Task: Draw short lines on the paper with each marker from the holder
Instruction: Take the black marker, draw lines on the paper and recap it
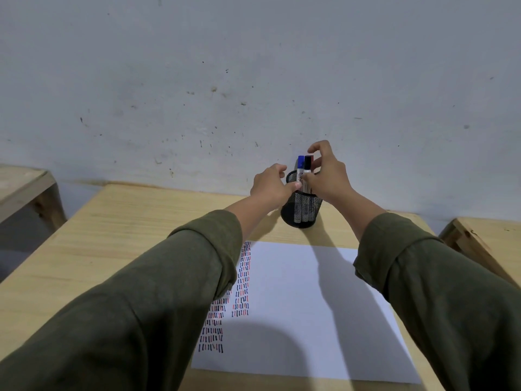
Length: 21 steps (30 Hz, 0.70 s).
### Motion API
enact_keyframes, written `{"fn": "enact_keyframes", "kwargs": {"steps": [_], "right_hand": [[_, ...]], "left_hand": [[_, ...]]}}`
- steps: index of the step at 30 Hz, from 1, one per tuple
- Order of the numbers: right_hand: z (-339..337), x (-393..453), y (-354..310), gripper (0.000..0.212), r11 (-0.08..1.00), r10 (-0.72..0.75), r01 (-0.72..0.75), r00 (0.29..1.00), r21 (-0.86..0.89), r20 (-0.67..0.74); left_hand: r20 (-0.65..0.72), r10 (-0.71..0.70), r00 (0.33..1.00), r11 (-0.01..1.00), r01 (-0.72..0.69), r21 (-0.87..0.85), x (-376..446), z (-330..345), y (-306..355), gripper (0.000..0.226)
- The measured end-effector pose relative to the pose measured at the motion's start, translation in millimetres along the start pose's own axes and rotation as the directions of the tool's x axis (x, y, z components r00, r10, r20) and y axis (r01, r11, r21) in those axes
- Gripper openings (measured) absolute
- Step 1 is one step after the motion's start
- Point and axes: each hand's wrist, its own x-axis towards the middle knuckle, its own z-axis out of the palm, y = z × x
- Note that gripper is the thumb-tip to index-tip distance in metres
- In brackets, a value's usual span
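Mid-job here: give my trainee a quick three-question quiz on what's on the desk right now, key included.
1. True or false: the holder stands on the paper.
2. Which hand is at the marker caps: A left, B right?
3. Fill in: the drawn lines fill the paper's ____ side.

Key:
1. False; it stands on the desk beyond the paper.
2. B; the left hand steadies the holder's rim.
3. Left.

Blue marker and black marker stand capped in the holder.
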Motion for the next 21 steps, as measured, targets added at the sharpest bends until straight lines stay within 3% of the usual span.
{"fn": "enact_keyframes", "kwargs": {"steps": [4,8,13,21], "right_hand": [[-18,0,-16,0.041,0.990,-0.014,0.042,0.979,0.133,-0.205],[-37,-7,-43,0.038,0.961,-0.072,0.163,0.928,0.225,-0.366],[-36,-37,-60,0.032,0.944,-0.089,0.153,0.971,0.291,-0.223],[-14,-107,-60,0.024,0.920,-0.068,0.050,0.997,0.390,0.032]], "left_hand": [[-0.070,0.026,0.997,0.999,-0.028,-0.029,-5,-12,14,0.052],[-0.151,0.076,0.986,0.976,-0.104,-0.189,-18,-31,28,0.039],[-0.199,0.099,0.975,0.917,-0.167,-0.362,-46,-47,37,0.030],[-0.074,0.037,0.997,0.853,-0.070,-0.516,-102,-53,19,0.028]]}}
